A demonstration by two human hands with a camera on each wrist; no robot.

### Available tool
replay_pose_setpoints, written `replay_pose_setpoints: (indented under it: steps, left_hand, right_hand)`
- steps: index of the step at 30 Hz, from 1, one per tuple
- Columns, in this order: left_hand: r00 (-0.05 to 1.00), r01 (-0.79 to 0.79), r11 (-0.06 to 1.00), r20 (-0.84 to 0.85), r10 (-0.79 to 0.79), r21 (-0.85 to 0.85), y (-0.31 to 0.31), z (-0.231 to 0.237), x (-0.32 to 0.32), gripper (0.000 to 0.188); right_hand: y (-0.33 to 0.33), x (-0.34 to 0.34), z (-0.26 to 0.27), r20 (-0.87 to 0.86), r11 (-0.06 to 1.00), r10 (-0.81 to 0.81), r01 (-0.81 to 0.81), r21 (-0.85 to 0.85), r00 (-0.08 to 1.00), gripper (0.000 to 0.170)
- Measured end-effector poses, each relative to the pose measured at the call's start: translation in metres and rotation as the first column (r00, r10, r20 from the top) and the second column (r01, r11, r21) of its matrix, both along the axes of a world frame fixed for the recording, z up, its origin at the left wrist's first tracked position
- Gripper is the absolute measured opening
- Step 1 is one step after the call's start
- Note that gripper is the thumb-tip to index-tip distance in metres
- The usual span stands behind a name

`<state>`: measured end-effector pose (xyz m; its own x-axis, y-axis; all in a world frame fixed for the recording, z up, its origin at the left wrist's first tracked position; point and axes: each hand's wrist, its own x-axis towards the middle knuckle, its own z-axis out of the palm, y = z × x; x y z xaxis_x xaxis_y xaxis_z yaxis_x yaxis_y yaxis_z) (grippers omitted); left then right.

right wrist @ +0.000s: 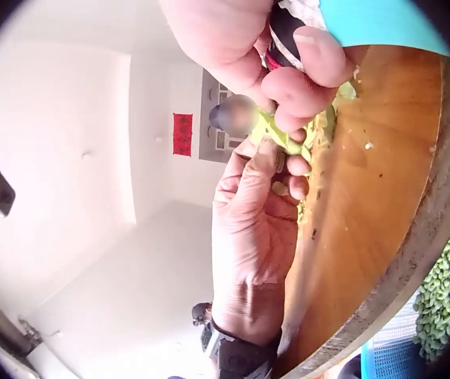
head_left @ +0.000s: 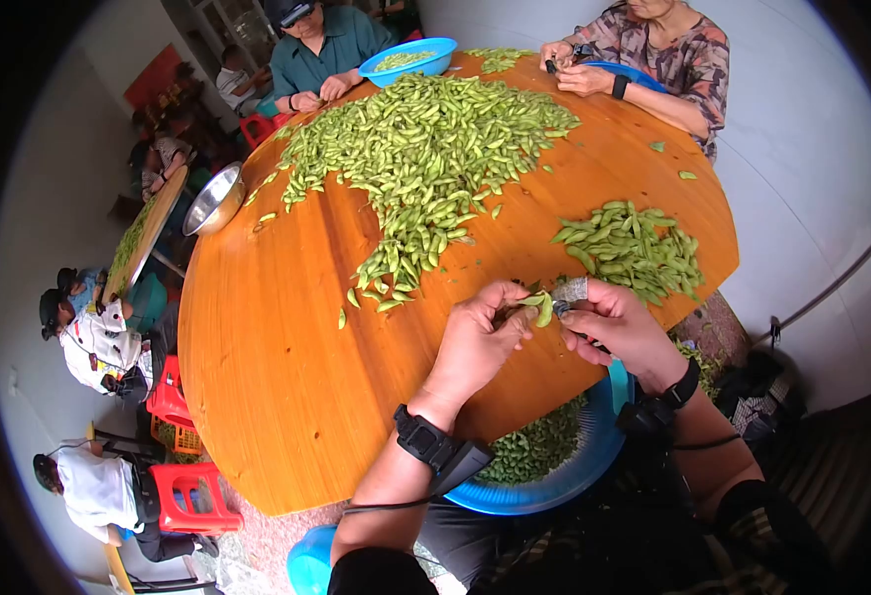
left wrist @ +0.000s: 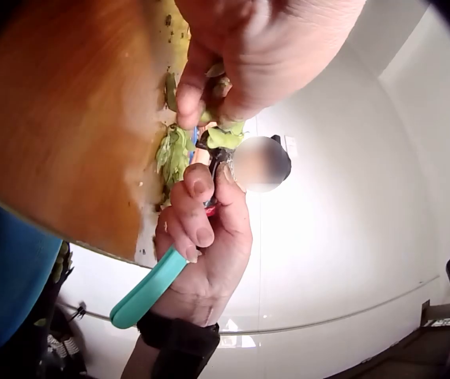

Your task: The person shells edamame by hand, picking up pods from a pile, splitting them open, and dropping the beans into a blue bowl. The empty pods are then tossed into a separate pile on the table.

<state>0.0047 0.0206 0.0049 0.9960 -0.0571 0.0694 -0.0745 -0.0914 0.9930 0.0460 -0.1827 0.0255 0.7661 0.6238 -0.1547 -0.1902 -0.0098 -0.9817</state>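
Over the near edge of the wooden table [head_left: 277, 377], my two hands meet at a green soybean pod [head_left: 544, 309]. My left hand [head_left: 480, 332] pinches the pod between thumb and fingers. My right hand [head_left: 622, 322] curls its fingers round a tool with a teal handle [left wrist: 150, 288]; its working end is mostly hidden by the fingers. A greyish wrap [head_left: 572, 290] covers one finger of that hand. Below the hands, a blue basin [head_left: 609, 446] holds many shelled green beans [head_left: 534, 448]. A small heap of pods [head_left: 634, 248] lies just beyond my right hand.
A large pod heap [head_left: 425, 139] covers the table's far half. A metal bowl [head_left: 215, 198] stands at its left edge, a blue bowl [head_left: 440, 52] at the back. Two people work across the table. Red stools [head_left: 192, 496] and other people are at the left.
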Motion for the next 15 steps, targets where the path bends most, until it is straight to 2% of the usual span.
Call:
replay_pose_setpoints:
  steps: [2, 4, 5, 6, 7, 10, 13, 15]
  left_hand:
    - [1.000, 0.005, 1.000, -0.008, -0.005, -0.004, -0.001, 0.000, 0.001, 0.023]
    - [1.000, 0.007, 1.000, -0.020, -0.007, -0.009, 0.000, -0.005, 0.001, 0.023]
    - [0.999, 0.012, 0.997, -0.030, -0.015, -0.081, 0.005, -0.012, 0.003, 0.023]
    - [0.999, 0.017, 0.988, -0.040, -0.023, -0.153, 0.006, -0.012, 0.004, 0.024]
    - [0.999, 0.018, 0.988, -0.041, -0.025, -0.153, 0.005, -0.013, 0.004, 0.024]
    - [0.997, -0.022, 0.985, -0.077, 0.009, -0.171, 0.000, -0.007, 0.004, 0.027]
    - [0.996, -0.052, 0.984, -0.075, 0.040, -0.172, -0.005, -0.003, 0.000, 0.023]
    - [0.994, -0.108, 0.991, 0.008, 0.109, -0.083, -0.009, -0.003, -0.001, 0.017]
  right_hand:
    - [-0.002, 0.000, 0.001, 0.002, 1.000, -0.007, 0.007, -0.018, 1.000, 0.013]
    - [0.000, 0.000, 0.000, 0.054, 0.992, -0.031, 0.038, -0.121, 0.998, 0.013]
    - [0.001, 0.000, 0.000, 0.054, 0.992, -0.033, 0.039, -0.121, 0.998, 0.013]
    - [0.001, -0.001, 0.000, 0.160, 0.980, -0.099, 0.125, -0.158, 0.982, 0.014]
    - [0.002, -0.003, 0.000, 0.266, 0.959, -0.160, 0.213, -0.185, 0.951, 0.014]
    - [0.008, -0.015, 0.011, 0.208, 0.978, -0.093, 0.128, -0.163, 0.974, 0.014]
    - [0.014, -0.012, 0.000, 0.217, 0.986, -0.048, 0.081, -0.146, 0.975, 0.013]
    - [0.015, -0.011, 0.001, 0.205, 0.988, -0.056, 0.083, -0.127, 0.977, 0.013]
